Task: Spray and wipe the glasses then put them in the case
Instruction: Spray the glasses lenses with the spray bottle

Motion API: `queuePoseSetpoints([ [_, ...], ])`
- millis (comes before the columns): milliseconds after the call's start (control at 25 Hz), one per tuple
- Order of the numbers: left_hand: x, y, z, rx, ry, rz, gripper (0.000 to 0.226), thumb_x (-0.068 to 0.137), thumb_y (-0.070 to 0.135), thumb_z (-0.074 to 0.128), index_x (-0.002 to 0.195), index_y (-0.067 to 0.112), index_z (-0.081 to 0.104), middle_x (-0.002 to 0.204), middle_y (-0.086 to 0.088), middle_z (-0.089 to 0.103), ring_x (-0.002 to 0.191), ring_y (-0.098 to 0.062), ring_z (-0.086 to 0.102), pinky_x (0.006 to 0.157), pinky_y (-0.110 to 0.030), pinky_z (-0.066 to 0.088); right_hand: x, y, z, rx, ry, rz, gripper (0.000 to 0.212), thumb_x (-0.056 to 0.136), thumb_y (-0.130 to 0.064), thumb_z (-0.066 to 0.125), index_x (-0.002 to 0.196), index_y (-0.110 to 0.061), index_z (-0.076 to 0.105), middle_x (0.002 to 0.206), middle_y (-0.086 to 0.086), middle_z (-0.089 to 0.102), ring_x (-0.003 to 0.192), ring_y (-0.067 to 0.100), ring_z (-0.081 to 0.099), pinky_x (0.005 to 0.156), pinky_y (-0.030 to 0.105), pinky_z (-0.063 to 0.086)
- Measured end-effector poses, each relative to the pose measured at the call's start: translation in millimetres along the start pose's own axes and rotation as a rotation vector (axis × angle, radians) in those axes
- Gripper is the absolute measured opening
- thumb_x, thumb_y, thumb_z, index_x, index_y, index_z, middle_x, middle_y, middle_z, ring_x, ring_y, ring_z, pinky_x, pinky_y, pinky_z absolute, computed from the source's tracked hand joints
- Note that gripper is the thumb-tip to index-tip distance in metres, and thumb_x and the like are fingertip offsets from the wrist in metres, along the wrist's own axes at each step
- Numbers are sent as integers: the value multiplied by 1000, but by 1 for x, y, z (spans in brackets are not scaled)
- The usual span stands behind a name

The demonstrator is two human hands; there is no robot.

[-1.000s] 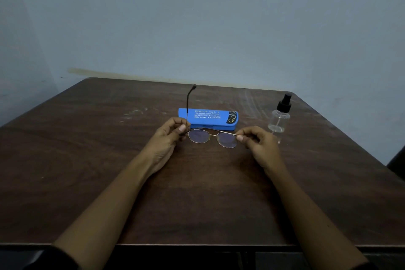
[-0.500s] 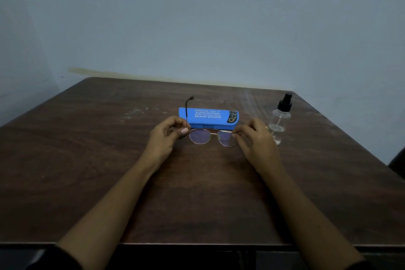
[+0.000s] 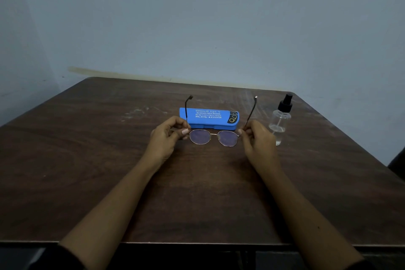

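Observation:
Thin metal-framed glasses (image 3: 213, 137) are held just above the dark wooden table (image 3: 87, 160), lenses towards me and both temple arms unfolded, pointing away and up. My left hand (image 3: 167, 136) pinches the left hinge. My right hand (image 3: 256, 138) pinches the right hinge. Just behind the glasses lies the blue glasses case (image 3: 210, 119), closed, with white print on its lid. To the right of the case, close to my right hand, stands a clear spray bottle (image 3: 280, 119) with a black nozzle. No cloth is in view.
The table's far edge meets a pale blue wall (image 3: 197, 17). A dark object (image 3: 397, 162) shows at the right edge of the view, beyond the table's right side.
The right temple arm has swung open, so both arms of the glasses now stand unfolded. My right hand shifted slightly right along the frame.

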State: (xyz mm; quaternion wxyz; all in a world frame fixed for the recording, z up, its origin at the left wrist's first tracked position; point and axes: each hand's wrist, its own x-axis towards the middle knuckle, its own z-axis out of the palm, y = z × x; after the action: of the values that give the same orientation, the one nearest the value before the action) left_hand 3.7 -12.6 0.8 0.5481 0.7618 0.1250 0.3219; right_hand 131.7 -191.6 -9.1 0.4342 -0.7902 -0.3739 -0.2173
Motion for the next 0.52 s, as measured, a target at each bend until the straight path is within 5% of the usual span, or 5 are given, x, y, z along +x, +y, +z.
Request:
queuePoseSetpoints([
  [520, 1, -3, 2, 191, 85, 132, 10, 78, 5, 65, 81, 13, 60, 77, 10, 62, 68, 10, 57, 65, -7, 46, 3, 9, 2, 225, 39, 80, 5, 81, -4, 66, 82, -3, 61, 73, -3, 59, 65, -6, 57, 57, 4, 43],
])
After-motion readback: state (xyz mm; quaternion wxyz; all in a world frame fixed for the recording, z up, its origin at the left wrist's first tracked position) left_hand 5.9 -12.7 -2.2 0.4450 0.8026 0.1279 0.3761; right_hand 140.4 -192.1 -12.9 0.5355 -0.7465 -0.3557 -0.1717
